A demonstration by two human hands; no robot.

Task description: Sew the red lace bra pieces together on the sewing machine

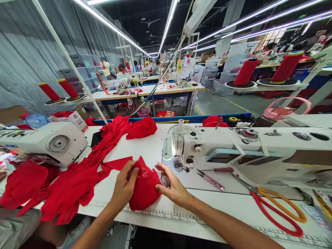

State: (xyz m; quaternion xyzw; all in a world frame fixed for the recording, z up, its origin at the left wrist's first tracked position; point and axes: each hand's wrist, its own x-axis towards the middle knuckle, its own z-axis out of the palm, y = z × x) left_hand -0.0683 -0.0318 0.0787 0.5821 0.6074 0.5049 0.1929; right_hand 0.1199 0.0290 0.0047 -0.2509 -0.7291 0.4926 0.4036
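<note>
A red lace-edged fabric piece [145, 188], cupped in shape, hangs just over the front of the white sewing table [121, 211]. My left hand [124, 183] is closed in a pinch on its upper left edge. At the piece's right edge is my right hand [175, 186], its fingers apart and the thumb at the cloth; whether it presses the fabric I cannot tell. Just beyond that hand stands the needle area [178, 164] of a white sewing machine [223, 145]. A red fabric strip [118, 163] lies behind my left hand.
Thread snips [211, 180], a screwdriver [223, 169] and large scissors [275, 204] lie right, by the machine. Red fabric heaps [75, 186] cover the left side, beside another sewing machine [57, 141]. A folded red piece [142, 128] lies behind. A ruler tape [166, 216] runs along the front edge.
</note>
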